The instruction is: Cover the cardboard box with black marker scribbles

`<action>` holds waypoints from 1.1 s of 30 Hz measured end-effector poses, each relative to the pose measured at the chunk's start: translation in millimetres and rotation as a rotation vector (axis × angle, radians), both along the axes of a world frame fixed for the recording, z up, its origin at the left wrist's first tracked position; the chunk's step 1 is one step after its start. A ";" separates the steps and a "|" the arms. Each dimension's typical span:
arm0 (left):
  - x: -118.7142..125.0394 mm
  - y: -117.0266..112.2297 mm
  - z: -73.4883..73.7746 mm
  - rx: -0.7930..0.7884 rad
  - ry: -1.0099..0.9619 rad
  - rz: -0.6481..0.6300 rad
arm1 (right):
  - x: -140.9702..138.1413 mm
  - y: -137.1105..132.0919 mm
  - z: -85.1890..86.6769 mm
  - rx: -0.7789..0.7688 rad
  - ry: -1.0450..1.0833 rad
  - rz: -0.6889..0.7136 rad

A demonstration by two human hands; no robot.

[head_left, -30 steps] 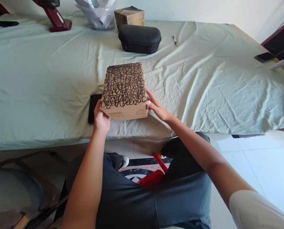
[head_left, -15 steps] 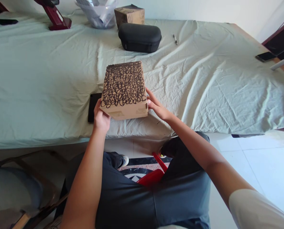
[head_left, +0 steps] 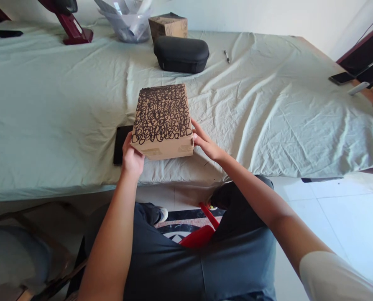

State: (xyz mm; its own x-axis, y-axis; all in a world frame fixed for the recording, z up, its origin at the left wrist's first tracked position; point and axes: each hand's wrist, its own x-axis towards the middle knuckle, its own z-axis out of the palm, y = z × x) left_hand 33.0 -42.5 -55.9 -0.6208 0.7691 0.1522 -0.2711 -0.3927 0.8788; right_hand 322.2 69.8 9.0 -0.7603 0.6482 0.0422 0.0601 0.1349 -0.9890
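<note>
Between my two hands is a brown cardboard box [head_left: 162, 113], its top covered in looping black marker scribbles. The side facing me is plain, with strips of tape. My left hand [head_left: 133, 156] grips the near left corner, its fingers partly hidden beneath the box. On the right side, my right hand [head_left: 206, 143] holds the near right corner, thumb toward the front edge. A dark phone [head_left: 119, 146] lies on the cloth just left of the box, partly covered by my left hand.
A pale green cloth [head_left: 64, 117] covers the table. Toward the back stand a black zip case [head_left: 182, 54], another scribbled box [head_left: 170, 26], a clear plastic basket [head_left: 131, 27] and a dark red stand [head_left: 76, 31]. A pen [head_left: 226, 57] lies right of the case.
Both hands keep their hold on the box, which stays almost in place. The whole view has shifted slightly, with the table items appearing a little lower.
</note>
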 end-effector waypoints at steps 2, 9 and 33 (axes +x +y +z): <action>0.2 1.4 -0.1 0.002 0.007 -0.004 | 0.4 -1.9 2.6 0.001 0.007 -0.004; -0.2 2.6 -3.2 -0.009 0.015 -0.022 | 0.6 -2.7 3.4 -0.005 0.011 -0.014; 5.8 -5.7 10.0 -0.095 -0.025 0.004 | 0.1 -2.1 2.1 -0.009 -0.019 -0.010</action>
